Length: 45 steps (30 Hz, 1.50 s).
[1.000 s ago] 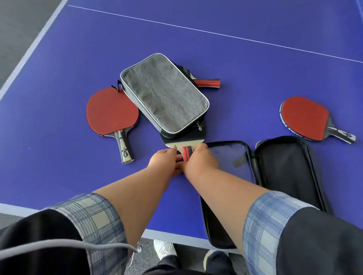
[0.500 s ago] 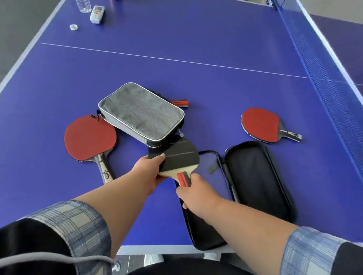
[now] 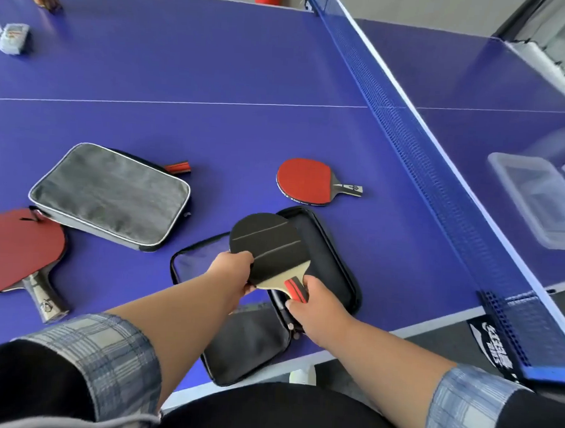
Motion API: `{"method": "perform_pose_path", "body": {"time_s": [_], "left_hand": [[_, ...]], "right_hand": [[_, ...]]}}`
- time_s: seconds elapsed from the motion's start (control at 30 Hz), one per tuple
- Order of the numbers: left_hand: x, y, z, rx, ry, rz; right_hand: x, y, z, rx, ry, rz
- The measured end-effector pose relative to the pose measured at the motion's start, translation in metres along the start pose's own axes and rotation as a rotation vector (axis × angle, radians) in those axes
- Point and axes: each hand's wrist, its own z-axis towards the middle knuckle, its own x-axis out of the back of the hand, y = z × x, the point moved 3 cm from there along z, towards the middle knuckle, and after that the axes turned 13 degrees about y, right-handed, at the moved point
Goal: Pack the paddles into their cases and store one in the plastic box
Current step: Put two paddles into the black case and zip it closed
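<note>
Hands held one paddle above the open case. The left hand (image 3: 234, 270) gripped the edge of the black paddle (image 3: 269, 247) at the lower left side of its blade, with the thumb on the black rubber. The right hand (image 3: 315, 305) closed around the red and black handle from below. The paddle was lifted, black face up, and its blade was over the right half of the black case (image 3: 334, 259). This case lay unzipped and spread flat at the near edge of the table (image 3: 217, 63), and its left half had a see-through mesh pocket. A grey case (image 3: 112, 193) lay closed further to the left, and a red striped handle (image 3: 178, 166) stuck out from behind its far edge. A red paddle (image 3: 17, 249) lay at the left, just beside the near corner of the grey case, with its handle pointing to the person. Another red paddle (image 3: 304, 181) lay beyond the black case, apart from it, with its handle pointing to the net (image 3: 409, 148). On the other side of the net, a clear plastic box (image 3: 537, 204) stood on the table, well apart from the paddles. Both forearms were bare, with checked sleeves rolled up.
</note>
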Motion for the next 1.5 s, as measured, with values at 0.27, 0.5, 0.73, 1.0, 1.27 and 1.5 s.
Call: {"method": "perform_pose_path", "body": {"time_s": [0.27, 0.5, 0.73, 1.0, 1.27, 1.5], "left_hand": [[-0.079, -0.028, -0.011, 0.047, 0.079, 0.023], [-0.101, -0.035, -0.012, -0.105, 0.211, 0.313], [-0.095, -0.039, -0.003, -0.377, 0.373, 0.835], [-0.096, -0.039, -0.003, -0.367, 0.400, 1.011], [-0.114, -0.005, -0.009, -0.356, 0.451, 0.961], [-0.151, 0.041, 0.009, -0.547, 0.445, 0.734]], "right_hand": [[0.043, 0.052, 0.054, 0.052, -0.070, -0.133], [0.048, 0.064, 0.094, 0.108, -0.250, -0.309], [0.047, 0.068, 0.100, 0.301, -0.318, -0.464], [0.052, 0.061, 0.105, 0.378, -0.385, -0.587], [0.097, 0.047, 0.158, 0.339, -0.239, -0.309], [0.131, 0.019, 0.232, 0.342, 0.069, -0.171]]}}
